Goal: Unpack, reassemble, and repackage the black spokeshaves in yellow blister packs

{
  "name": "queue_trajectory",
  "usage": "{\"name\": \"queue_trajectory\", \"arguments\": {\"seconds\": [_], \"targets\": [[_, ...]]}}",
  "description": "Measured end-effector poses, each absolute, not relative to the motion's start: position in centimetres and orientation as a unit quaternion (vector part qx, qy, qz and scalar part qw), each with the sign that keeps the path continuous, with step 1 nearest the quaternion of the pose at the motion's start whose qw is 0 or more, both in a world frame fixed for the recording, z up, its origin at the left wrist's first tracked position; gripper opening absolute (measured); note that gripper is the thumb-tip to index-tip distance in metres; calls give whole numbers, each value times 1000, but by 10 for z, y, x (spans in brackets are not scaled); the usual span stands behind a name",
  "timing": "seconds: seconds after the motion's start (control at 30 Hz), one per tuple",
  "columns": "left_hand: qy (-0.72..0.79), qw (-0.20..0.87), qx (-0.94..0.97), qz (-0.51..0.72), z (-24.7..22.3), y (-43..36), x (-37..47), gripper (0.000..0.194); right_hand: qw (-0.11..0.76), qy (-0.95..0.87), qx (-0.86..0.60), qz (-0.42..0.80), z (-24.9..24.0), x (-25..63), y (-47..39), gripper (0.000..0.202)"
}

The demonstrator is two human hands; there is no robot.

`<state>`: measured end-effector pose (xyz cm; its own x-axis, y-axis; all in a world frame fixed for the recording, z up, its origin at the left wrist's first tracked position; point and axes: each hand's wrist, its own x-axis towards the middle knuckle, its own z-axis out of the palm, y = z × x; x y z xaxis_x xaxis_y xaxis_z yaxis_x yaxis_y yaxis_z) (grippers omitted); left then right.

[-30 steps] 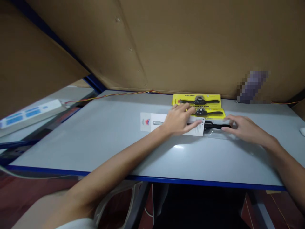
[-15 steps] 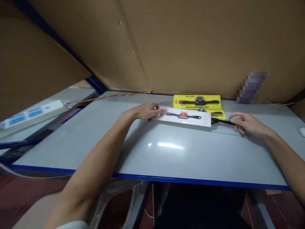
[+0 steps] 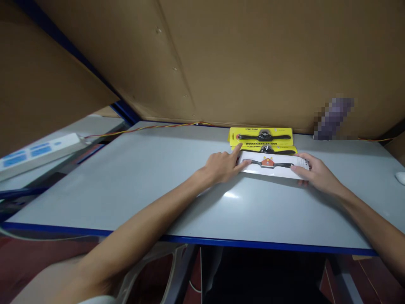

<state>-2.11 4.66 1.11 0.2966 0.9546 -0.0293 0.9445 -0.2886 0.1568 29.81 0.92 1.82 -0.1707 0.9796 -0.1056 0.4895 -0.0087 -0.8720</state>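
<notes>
A white spokeshave package, printed with a dark spokeshave and an orange patch, is held level just above the tabletop or touching it; I cannot tell which. My left hand grips its left end, thumb over the front and index finger stretched toward the yellow packs. Around the right end, my right hand is closed with its thumb on the printed face. Behind the package lies one yellow spokeshave pack, partly covered. A second yellow spokeshave pack lies beyond that, its black tool showing.
The grey table has a blue front edge. A brown board rises behind it. Twisted red-yellow wire runs along the back. At left is a white power strip. A blurred purple object stands back right.
The white package has moved right and slightly nearer. The black spokeshave handle that stuck out of its right end no longer shows. My right hand shifted from that handle to the package end.
</notes>
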Motion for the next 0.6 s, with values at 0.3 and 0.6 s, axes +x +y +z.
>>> {"name": "queue_trajectory", "arguments": {"seconds": [0.3,0.6], "targets": [[566,91,812,114,13,63,-37,70,393,-662,-588,248,0,306,19,53],[469,-28,801,371,9,67,-38,32,432,-751,-500,-17,-3,302,49,12]]}}
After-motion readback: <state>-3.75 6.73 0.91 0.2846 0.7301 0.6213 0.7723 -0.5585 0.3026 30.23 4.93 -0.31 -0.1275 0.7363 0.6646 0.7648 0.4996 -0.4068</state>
